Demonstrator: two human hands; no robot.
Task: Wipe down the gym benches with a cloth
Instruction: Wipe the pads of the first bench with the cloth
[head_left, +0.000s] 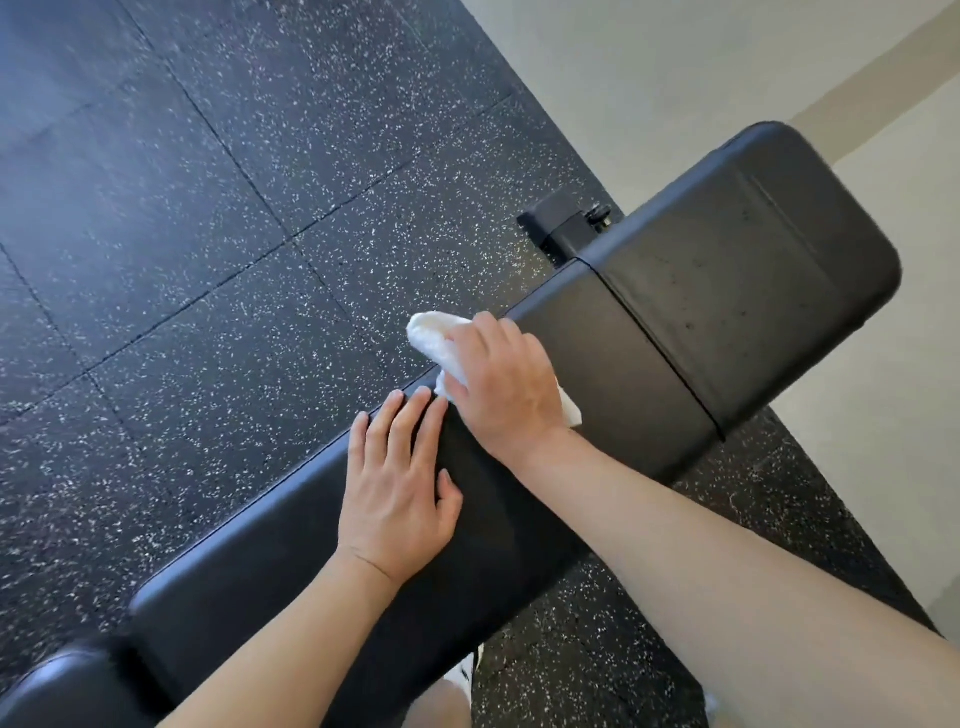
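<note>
A long black padded gym bench runs diagonally from lower left to upper right. My right hand presses a white cloth onto the bench's far edge, fingers curled over the cloth; part of the cloth sticks out past the fingertips and a corner shows by the wrist. My left hand lies flat on the pad just beside it, fingers straight and together, holding nothing.
Dark speckled rubber floor tiles surround the bench. A black metal frame foot with a bolt juts out beyond the bench's far side. Pale flooring begins at upper right. A shoe shows below the bench.
</note>
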